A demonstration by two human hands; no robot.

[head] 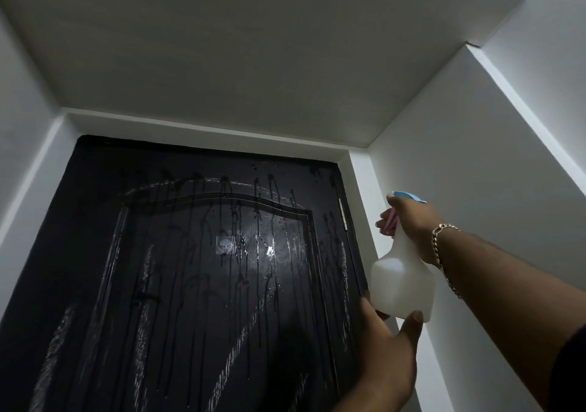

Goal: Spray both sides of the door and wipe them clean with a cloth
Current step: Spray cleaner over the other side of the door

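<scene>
While you are looking up at the dark door (203,285), wet drips are running down its top half, so this side is already looking sprayed. Some shiny smears are showing lower down too, so maybe some wiping is underway, but that is only a guess. No cloth is showing anywhere in the picture. The other side of the door is hiding from you, so nobody can tell if it is wet or clean yet. I am thinking you are only part way along, with wiping and the second side likely waiting.

Your right hand (409,218) is gripping the neck of the white spray bottle (401,285), fingers curling round the pink trigger under the blue top. Your left hand (390,348) is reaching up from below, with its thumb touching the bottom of the bottle and its fingers straight, not curling round anything.

You are holding the bottle up high, just beside the door's right edge and near the hinge (343,213). It is standing almost straight up, with its long way going top to bottom and leaning a little. Its nozzle is pointing left, toward the door.
</scene>
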